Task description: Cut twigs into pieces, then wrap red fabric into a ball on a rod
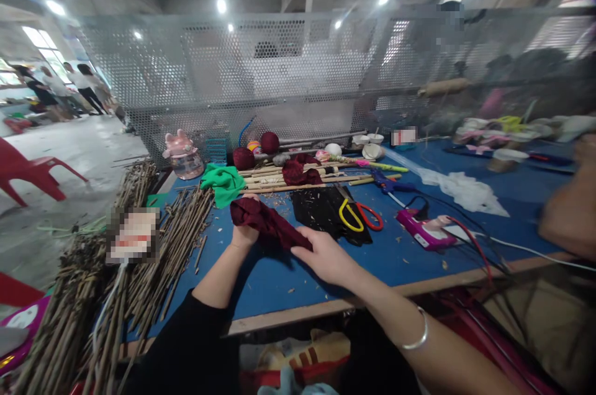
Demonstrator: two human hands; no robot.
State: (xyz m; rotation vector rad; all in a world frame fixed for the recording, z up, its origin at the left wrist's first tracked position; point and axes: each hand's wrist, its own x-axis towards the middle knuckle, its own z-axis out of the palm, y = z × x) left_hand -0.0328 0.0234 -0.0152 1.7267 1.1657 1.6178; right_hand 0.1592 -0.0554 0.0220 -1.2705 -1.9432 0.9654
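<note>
A piece of dark red cloth (272, 225) is stretched between my two hands above the blue table (261, 295). My left hand (244, 232) is closed around its upper left end, the fingers partly behind the fabric. At the lower right end, my right hand (321, 253) pinches the cloth between thumb and fingers. Beyond them lies a black sheet (311, 212) with scissors (361, 216) on it, one handle yellow and one red. A green cloth (222, 184) rests past my left hand. More dark red fabric (300, 170) lies among pale sticks (265, 182) farther back.
Bundles of thin brown sticks (177, 246) cover the left side. A purple power strip (426, 230) with cables and a blue glue gun (388, 182) are on the right. A pink-lidded jar (181, 156) stands by the perforated metal screen (279, 84). Another person's arm (570, 208) reaches in at right.
</note>
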